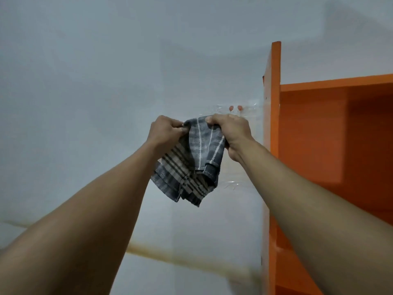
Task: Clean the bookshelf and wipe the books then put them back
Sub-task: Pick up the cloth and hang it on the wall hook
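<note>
Pale wall (85,81) fills most of the view. 1 orange bookshelf (275,103) stands at the right edge, its tall left side running vertically, with open compartments behind it; what shows of them holds nothing, and 0 books are in view. 1 grey checked cloth (195,162) is held up in front of the wall, left of the bookshelf and not touching it. It is bunched at the top and hangs down in loose folds. 2 hands are on it: the left hand (164,133) pinches the top left edge with curled fingers, and the right hand (230,133) is fisted round the top right part. Key relation: the bookshelf lies to the right of both hands and the right hand is nearer, just beside the side panel, so wiping likely starts with that hand going right. A clear film patch (253,105) is on the wall above the hands, with 2 small reddish spots (235,107) on it; I can't tell what they are.
</note>
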